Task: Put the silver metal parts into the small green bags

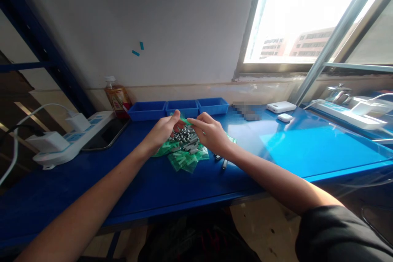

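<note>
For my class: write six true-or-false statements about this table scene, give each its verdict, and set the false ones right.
1. Three blue trays stand in a row near the wall. True.
2. The bottle stands to the right of the trays. False: the bottle stands to their left.
3. The two hands are at opposite ends of the table. False: the left hand and right hand are close together, by the metal parts.
4. Green bags lie on the near side of the metal parts. True.
5. The power strip on the left is unused. False: white chargers are plugged into the power strip.
6. Two small blue strips are on the wall. True.
</note>
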Tool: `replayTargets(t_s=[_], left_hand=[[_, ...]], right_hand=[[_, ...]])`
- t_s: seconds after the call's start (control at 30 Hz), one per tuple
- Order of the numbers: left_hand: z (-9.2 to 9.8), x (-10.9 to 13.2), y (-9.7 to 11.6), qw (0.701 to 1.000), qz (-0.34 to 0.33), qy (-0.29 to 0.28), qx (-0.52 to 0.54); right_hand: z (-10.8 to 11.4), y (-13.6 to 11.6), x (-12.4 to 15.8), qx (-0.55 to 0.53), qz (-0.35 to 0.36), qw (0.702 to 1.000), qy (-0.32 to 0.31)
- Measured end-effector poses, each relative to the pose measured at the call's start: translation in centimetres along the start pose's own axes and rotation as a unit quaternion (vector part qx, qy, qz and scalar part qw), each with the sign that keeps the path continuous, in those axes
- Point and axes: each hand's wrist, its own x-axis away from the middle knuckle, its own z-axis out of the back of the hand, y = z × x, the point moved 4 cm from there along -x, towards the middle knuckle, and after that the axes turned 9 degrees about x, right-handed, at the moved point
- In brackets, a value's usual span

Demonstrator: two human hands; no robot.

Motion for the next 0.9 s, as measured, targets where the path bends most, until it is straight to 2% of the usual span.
replayTargets(t_s=[0.07, 0.13, 0.27, 0.33, 0.4, 0.43, 0.47, 0.53, 0.57, 0.7, 0.8, 0.87, 0.9], left_hand=[[0.5, -0.6, -0.9, 0.995, 0.07, 0.025, 0.064], [1.6, -1.6, -1.1, 0.985, 0.114, 0.064, 0.112], [6.0, -3.9, -0.7, 0.952, 0.124, 0.214, 0.179], [7.8, -4.5, -1.2, 0.954, 0.131, 0.211, 0.166], [9.0, -4.3, -2.6, 0.957, 0.147, 0.212, 0.131], [9.4, -4.1, -3.4, 0.96, 0.146, 0.223, 0.09], [9.7, -4.0, -4.0, 0.966, 0.125, 0.224, -0.006], [9.1, -4.2, -5.2, 0.967, 0.078, 0.194, -0.144], [8.7, -4.6, -5.8, 0.966, 0.075, 0.179, -0.173], [6.4, -7.0, -7.3, 0.972, 0.073, 0.144, -0.168], [5.4, -7.2, -6.7, 0.975, 0.052, 0.147, -0.157], [4.9, -6.0, -5.3, 0.977, 0.012, 0.144, -0.154], [4.5, -5.0, -4.2, 0.977, -0.037, 0.137, -0.158]], right_hand=[[-0.3, -0.3, 0.0, 0.013, 0.03, 0.999, -0.005], [-0.4, -0.5, 0.0, 0.013, 0.042, 0.999, -0.002], [-0.3, -0.6, -0.2, 0.016, 0.03, 0.999, -0.001], [-0.3, -0.4, -0.3, 0.022, 0.02, 0.999, -0.02], [-0.6, -0.2, -0.2, 0.031, 0.014, 0.998, -0.055], [-0.8, -0.1, -0.2, 0.036, 0.011, 0.996, -0.075], [-1.0, 0.0, -0.1, 0.04, 0.007, 0.995, -0.095], [-1.4, 0.2, 0.0, 0.045, -0.001, 0.991, -0.127], [-1.6, 0.3, 0.1, 0.046, -0.004, 0.99, -0.137], [-1.8, 0.5, 0.1, 0.043, -0.014, 0.988, -0.145], [-1.5, 0.6, -0.1, 0.021, -0.035, 0.99, -0.132], [-1.2, 0.8, -0.3, -0.034, -0.083, 0.987, -0.135], [-1.2, 1.0, -0.4, -0.082, -0.125, 0.978, -0.143]])
